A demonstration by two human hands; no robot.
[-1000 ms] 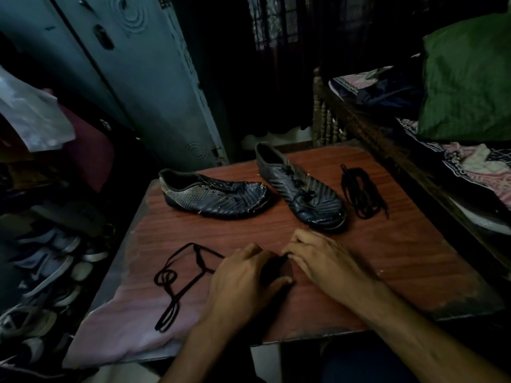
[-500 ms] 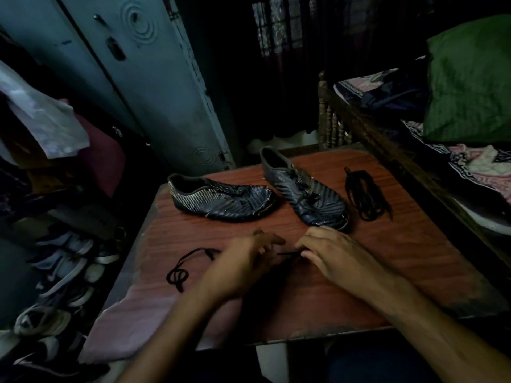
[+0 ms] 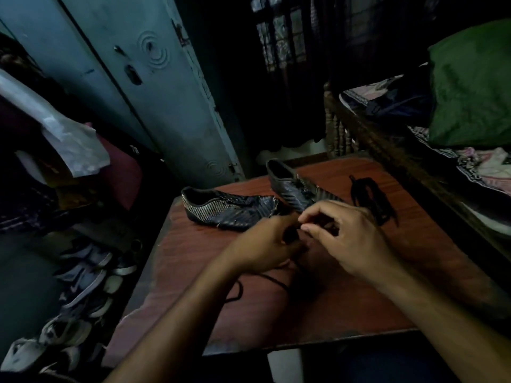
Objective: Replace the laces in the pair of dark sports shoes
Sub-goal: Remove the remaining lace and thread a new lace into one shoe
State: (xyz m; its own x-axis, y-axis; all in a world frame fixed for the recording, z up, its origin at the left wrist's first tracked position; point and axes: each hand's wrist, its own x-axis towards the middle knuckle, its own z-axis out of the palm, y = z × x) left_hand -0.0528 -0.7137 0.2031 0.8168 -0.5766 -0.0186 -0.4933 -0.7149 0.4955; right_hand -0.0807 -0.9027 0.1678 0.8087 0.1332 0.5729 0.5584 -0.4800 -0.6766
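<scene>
Two dark sports shoes lie on the reddish wooden table (image 3: 359,305). The left shoe (image 3: 224,208) lies on its side, toe to the right. The right shoe (image 3: 293,186) points toward me, its toe hidden behind my hands. My left hand (image 3: 265,244) and my right hand (image 3: 348,233) are raised above the table in front of the shoes, both pinching a loose black lace (image 3: 265,280) whose tail trails over the table below my left wrist. A bundled black lace (image 3: 370,197) lies to the right of the right shoe.
A grey-blue metal cupboard (image 3: 154,87) stands behind the table. Several pale shoes (image 3: 80,294) are piled on the floor at the left. A wooden bed frame (image 3: 387,145) with a green pillow (image 3: 470,84) borders the table's right side.
Both hands have lifted off the table and moved toward the shoes, gathering the loose lace. Most of the lace that lay spread at the left has been drawn up.
</scene>
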